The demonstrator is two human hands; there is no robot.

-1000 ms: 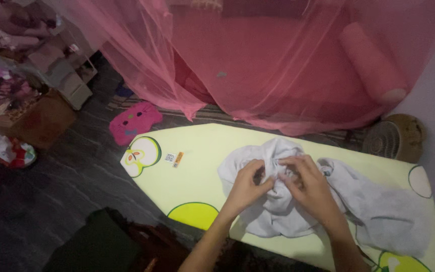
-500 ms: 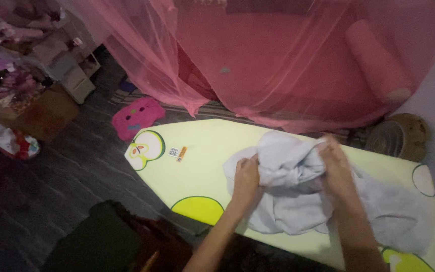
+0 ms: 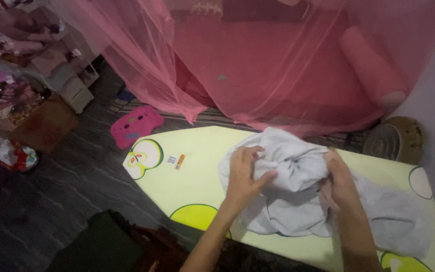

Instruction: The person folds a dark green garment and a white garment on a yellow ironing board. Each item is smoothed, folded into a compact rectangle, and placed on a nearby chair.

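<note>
Both hands gripped 1 bunched pale cloth [image 3: 290, 189] lying on the yellow-green ironing board [image 3: 197, 166]. Left hand [image 3: 242, 174]: fingers curled, pinching a fold under the fingertips. Right hand [image 3: 339, 184]: fingers closed into the fabric. Past the fingers, pink mosquito net [image 3: 258, 65]; pink mat [image 3: 136, 125] far left.

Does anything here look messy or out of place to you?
The pale grey garment is bunched up on the yellow-green ironing board, gripped by the left hand and right hand. A pink cat-face cushion lies on the dark floor. Nothing looks spilled or broken.
</note>
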